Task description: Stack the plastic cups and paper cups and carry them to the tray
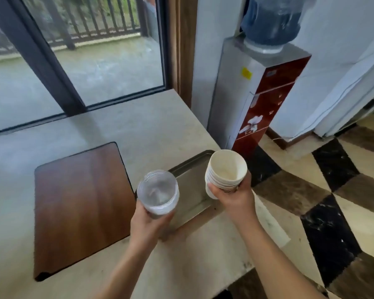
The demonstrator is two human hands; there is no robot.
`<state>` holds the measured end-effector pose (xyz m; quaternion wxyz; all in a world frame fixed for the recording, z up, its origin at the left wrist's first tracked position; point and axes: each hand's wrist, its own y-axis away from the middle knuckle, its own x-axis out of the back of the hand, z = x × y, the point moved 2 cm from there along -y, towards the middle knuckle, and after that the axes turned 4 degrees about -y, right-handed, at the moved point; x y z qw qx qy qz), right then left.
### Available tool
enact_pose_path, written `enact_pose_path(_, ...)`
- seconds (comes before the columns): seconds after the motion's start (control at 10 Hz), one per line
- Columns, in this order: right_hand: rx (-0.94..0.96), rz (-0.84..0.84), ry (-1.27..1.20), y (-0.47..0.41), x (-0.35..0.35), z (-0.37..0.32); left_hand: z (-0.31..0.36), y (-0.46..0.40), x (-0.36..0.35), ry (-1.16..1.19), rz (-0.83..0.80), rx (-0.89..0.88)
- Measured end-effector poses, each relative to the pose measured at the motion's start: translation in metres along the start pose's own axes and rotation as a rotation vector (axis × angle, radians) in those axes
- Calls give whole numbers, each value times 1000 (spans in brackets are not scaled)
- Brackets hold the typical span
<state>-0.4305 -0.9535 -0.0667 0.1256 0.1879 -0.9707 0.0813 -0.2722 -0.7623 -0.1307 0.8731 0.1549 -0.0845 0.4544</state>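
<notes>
My left hand (148, 223) grips a stack of clear plastic cups (158, 192) from below, mouths tilted toward me. My right hand (233, 195) holds a stack of cream paper cups (225, 169), several rims showing, also tilted. Both stacks hover over a grey metal tray (188, 171) that lies on the pale stone counter near its right edge. The plastic stack is above the tray's left rim, the paper stack above its right side. The tray's near part is hidden behind my hands.
A dark wooden board (80, 201) lies flat on the counter (138, 130) left of the tray. A water dispenser (259, 98) with a blue bottle stands past the counter's right end. Chequered floor tiles (333, 190) lie to the right; a glass door is behind.
</notes>
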Motion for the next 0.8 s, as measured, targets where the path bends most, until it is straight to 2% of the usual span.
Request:
enact_pose_path(0.1, 83, -74, -19, -40, -6, 15, 1, 0, -19, 1, 119, 55)
enact_pose_path(0.2, 78, -174, -60, -68, -14, 30, -1, 2, -33, -11, 239, 108)
enact_pose_path(0.4, 82, -296, -71, -90, -15, 51, 0, 1, -55, -58, 363, 158)
enact_pose_path(0.6, 49, -345, -33, -93, -14, 55, 7, 4, -64, -55, 397, 131)
enact_pose_path(0.7, 105, -322, 59, -92, -9, 55, 9, 10, -58, -27, 391, 76)
enact_pose_path(0.8, 113, -255, 238, -76, 3, 52, 8, 27, -54, -193, 410, 11)
